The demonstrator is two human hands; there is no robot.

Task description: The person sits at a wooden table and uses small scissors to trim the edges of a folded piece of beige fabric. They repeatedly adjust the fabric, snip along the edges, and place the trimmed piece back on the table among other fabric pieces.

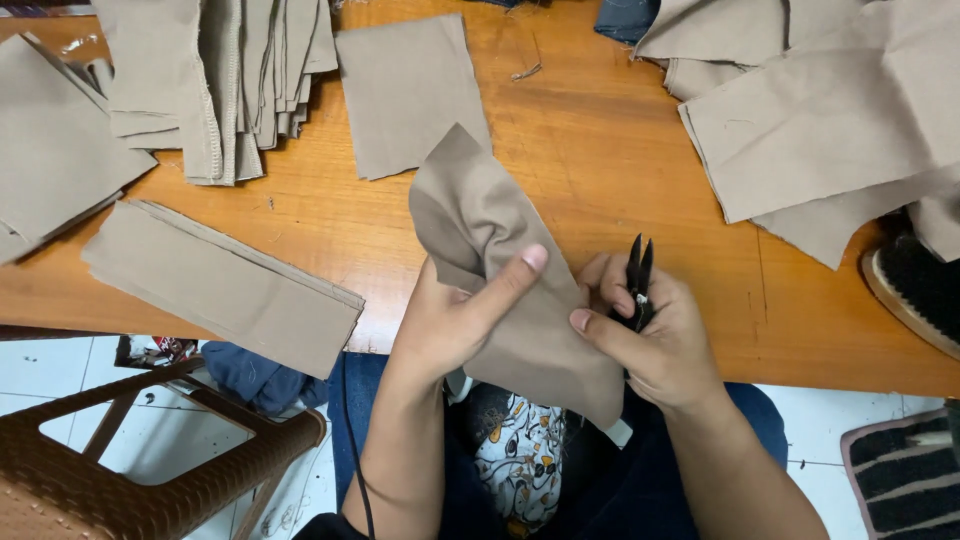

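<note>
while both hands work above the near edge of the wooden table [600, 150], the left hand [450, 320] grips a folded tan fabric piece [480, 220] from beneath, its fingers curled shut round the cloth and its thumb pressed flat across the front. the right hand [655, 335] pinches the same piece at its right edge between thumb and forefinger, and its remaining fingers are closed round black thread snips [639, 285]. the blades of the snips point up and away from the person, standing nearly together; whether they touch the cloth cannot be told.

the fabric piece is held off the table, rising over its near edge, with the lower part hanging toward the person's lap.

on the table, a single flat tan panel [405, 90] lies just beyond the held piece. to the left of that panel sits a stack of stitched tan pieces [225, 80]. a long folded tan strip [225, 285] lies at the near left edge of the table. a loose heap of larger tan panels [820, 110] covers the far right of the table. below the table's left edge stands a brown plastic stool [140, 470].
</note>
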